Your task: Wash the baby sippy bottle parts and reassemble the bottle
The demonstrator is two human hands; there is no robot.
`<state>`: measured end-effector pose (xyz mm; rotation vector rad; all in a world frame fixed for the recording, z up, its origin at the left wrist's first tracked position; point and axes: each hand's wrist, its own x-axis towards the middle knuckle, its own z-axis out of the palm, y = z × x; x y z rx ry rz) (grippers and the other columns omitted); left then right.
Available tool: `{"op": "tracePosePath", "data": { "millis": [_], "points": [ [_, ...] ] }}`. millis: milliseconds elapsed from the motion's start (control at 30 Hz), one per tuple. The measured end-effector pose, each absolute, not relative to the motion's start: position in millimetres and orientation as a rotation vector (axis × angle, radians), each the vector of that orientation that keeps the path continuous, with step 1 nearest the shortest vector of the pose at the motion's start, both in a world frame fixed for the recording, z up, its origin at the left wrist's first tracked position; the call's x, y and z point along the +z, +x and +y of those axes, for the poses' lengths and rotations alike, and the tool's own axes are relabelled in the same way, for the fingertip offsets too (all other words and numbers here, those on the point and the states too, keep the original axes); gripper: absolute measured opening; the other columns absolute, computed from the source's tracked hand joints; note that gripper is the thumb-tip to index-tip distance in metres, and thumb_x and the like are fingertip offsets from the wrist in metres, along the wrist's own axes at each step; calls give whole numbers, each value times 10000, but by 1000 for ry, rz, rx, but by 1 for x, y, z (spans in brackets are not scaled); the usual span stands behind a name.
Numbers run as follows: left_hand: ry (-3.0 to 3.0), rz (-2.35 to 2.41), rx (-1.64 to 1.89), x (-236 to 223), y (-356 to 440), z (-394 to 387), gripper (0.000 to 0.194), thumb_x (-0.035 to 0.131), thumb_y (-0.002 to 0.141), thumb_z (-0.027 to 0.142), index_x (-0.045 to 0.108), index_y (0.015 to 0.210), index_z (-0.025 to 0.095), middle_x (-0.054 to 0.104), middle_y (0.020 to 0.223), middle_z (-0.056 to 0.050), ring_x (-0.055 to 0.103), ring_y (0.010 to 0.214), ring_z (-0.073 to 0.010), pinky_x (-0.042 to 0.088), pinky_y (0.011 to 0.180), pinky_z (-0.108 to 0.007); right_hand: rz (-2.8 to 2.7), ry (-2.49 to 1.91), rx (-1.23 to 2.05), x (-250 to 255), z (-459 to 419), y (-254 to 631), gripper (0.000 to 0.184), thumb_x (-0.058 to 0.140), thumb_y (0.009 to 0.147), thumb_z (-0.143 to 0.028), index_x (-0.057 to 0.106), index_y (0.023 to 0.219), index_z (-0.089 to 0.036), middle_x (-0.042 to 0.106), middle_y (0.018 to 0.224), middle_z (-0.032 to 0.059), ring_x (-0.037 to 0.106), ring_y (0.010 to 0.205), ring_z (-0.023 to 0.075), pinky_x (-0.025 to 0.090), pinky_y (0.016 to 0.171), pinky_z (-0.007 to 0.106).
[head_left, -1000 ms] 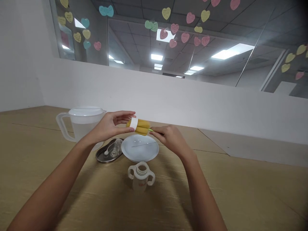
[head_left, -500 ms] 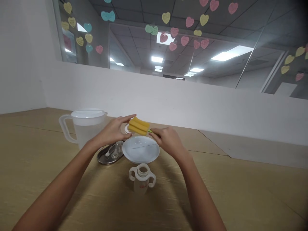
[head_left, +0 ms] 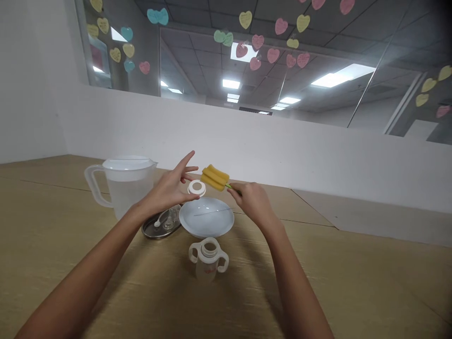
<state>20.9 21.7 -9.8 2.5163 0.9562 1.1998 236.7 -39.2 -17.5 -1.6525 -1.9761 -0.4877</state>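
My left hand (head_left: 174, 186) holds a white bottle collar ring (head_left: 197, 188) between the thumb and the lower fingers, with the index finger raised. My right hand (head_left: 252, 200) grips the green handle of a yellow sponge brush (head_left: 214, 177). The sponge head is just to the right of the ring, a small gap apart from it. Both are held above a white bowl (head_left: 206, 219). In front of the bowl, a two-handled baby bottle (head_left: 207, 259) stands upright with its mouth uncovered.
A lidded clear pitcher (head_left: 127, 188) stands at the left. Beside the bowl, a metal tray (head_left: 155, 231) carries a clear bottle nipple (head_left: 169, 222) and a small white-ended piece. A white wall with a window above it rises behind the table.
The sponge brush has moved right and slightly up, away from the ring. My left index finger has lifted, and the ring now faces me more openly.
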Motion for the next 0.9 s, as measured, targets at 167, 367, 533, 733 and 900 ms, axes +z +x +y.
{"op": "tracePosePath", "data": {
  "millis": [167,367,533,733,900],
  "points": [
    [2503,952,1247,-9,21,22,1061,720,584,463,121,1431,242,571,1224,-108,589,963,-237,465,851,-389,-2041,-1528,-373,-14,-46,231,303,425,894,-319,631,718,-183,567,567,5,361,505,104,210,514,238],
    [2521,1027,1224,-5,15,24,962,695,614,462,202,1413,256,592,1199,-78,593,913,-198,466,824,-339,-1995,-1684,-392,-17,-39,242,289,441,878,-306,633,699,-186,555,557,14,367,502,113,194,498,248],
    [2652,1247,826,-7,0,37,646,540,735,447,404,1330,234,613,1165,-68,565,1016,-232,432,849,-322,-1876,-1722,-432,-14,-42,262,283,435,871,-321,646,724,-203,541,552,11,363,491,115,198,490,251],
    [2713,1450,255,-35,-14,75,625,531,620,248,508,1236,145,611,1162,-118,548,1066,-261,414,872,-318,-1894,-1680,-362,-13,-45,259,295,430,866,-342,673,769,-205,496,519,-6,331,473,107,206,480,244],
    [2604,1542,-103,-50,-17,94,464,597,563,284,652,1000,139,674,1014,-111,612,874,-242,448,703,-275,-1911,-1693,-327,-16,-39,261,291,429,861,-347,687,837,-215,497,514,-10,348,488,116,216,488,241]
  ]
}}
